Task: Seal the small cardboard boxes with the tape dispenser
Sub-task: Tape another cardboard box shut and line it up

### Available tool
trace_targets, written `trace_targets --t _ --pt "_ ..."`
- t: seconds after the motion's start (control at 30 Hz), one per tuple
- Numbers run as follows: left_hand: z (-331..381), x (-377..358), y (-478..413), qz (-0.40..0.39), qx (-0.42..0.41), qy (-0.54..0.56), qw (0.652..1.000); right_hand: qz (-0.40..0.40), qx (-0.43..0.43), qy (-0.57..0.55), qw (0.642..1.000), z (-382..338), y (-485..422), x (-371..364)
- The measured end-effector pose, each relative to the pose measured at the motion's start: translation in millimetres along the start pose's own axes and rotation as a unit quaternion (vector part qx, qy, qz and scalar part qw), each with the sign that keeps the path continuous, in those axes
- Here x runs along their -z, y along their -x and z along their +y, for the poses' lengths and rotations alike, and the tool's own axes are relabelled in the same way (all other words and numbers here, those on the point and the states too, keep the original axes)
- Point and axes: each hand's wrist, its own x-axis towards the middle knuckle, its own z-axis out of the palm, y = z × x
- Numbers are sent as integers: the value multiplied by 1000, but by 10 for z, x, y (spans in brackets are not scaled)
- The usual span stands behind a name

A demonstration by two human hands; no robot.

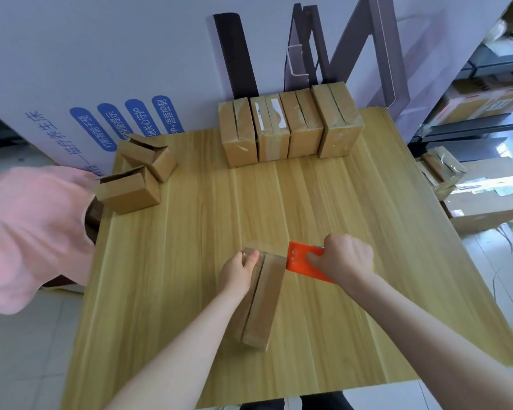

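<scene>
Pale wood-grain worktop (190,226) fills the view, with a white carton (71,84) printed with blue labels behind it and shelving (501,69) at the right. Near the front edge lies the box being sealed (264,303), its dark centre seam looking untaped, though clear tape would be hard to tell. The left hand (239,272) grips its far left corner, fingers curled over the end. The right hand (345,258) is clenched round the orange tape dispenser (301,261), which meets the box's far right corner. This looks like the start of a tape run; next, the dispenser likely needs centring on the seam and drawing along it while the left hand steadies. Counted on the worktop: 1 dispenser and 7 boxes, namely this 1, 4 taped boxes (290,128) in a far row, and 2 open boxes (131,187) far left.
</scene>
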Motion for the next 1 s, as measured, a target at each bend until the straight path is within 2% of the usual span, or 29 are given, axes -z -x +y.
trace_targets --t 0.2,0.27,0.37,0.47,0.53,0.6,0.67,0.77,0.83,0.87,0.93,1.0 --pt "59 -67 99 36 19 28 999 -12 44 60 997 -316 4 -255" --pt "35 -106 87 49 47 71 995 -18 12 17 1000 -232 -9 -360" --pt "57 -235 148 100 84 127 983 3 -98 -124 987 85 16 -349" --pt "144 -417 209 151 125 204 959 78 -154 -306 936 228 124 -172" --pt "238 -494 255 167 150 263 938 110 -168 -437 877 199 253 -56" --pt "280 -526 286 180 151 286 929 103 -200 -553 802 108 385 -82" --pt "239 -541 271 176 137 292 930 83 -233 -604 758 -13 485 -206" --pt "136 -520 321 134 103 261 951 78 -226 -618 749 -152 568 -301" --pt "26 -484 377 155 62 196 966 68 -217 -622 749 -192 582 -277" --pt "-31 -441 404 196 8 145 970 64 -217 -625 748 -196 581 -261" --pt "-98 -344 419 251 -155 10 955 62 -227 -631 739 -172 565 -259" --pt "-66 -279 345 206 -281 -87 933 63 -244 -639 727 -133 540 -261"
